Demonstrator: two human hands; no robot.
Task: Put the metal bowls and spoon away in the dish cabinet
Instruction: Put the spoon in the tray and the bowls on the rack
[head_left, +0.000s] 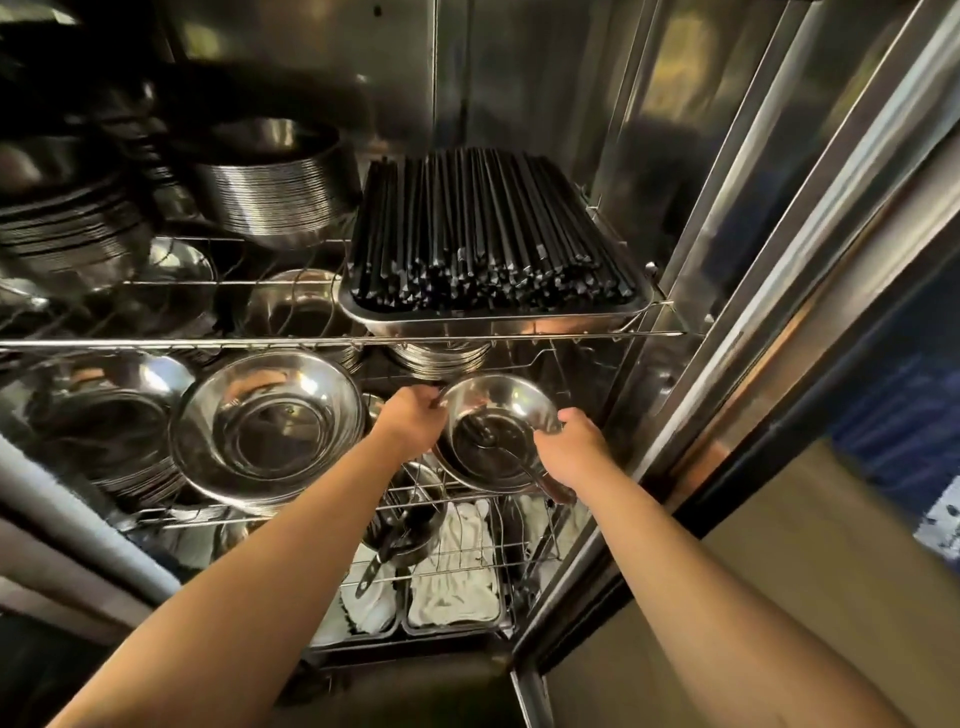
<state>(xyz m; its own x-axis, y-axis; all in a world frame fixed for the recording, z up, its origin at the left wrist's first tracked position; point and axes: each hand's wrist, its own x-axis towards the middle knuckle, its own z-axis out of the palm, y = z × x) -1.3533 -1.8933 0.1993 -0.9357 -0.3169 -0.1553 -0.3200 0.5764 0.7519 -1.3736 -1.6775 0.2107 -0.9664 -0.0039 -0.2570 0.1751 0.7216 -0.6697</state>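
I hold a metal bowl (493, 415) tilted toward me at the right end of the cabinet's middle wire shelf (156, 514). My left hand (410, 418) grips its left rim and my right hand (569, 449) grips its right rim. A metal spoon (511, 457) lies inside the bowl, its handle sticking out under my right hand. A larger metal bowl (267, 426) leans on a stack to the left, with more stacked bowls (104, 426) beyond it.
A steel tray of black chopsticks (488, 244) sits on the upper shelf, beside stacks of metal plates (275, 202). White cloths (452, 571) and a ladle (384, 551) lie in the bottom rack. The steel door frame (727, 322) stands close on the right.
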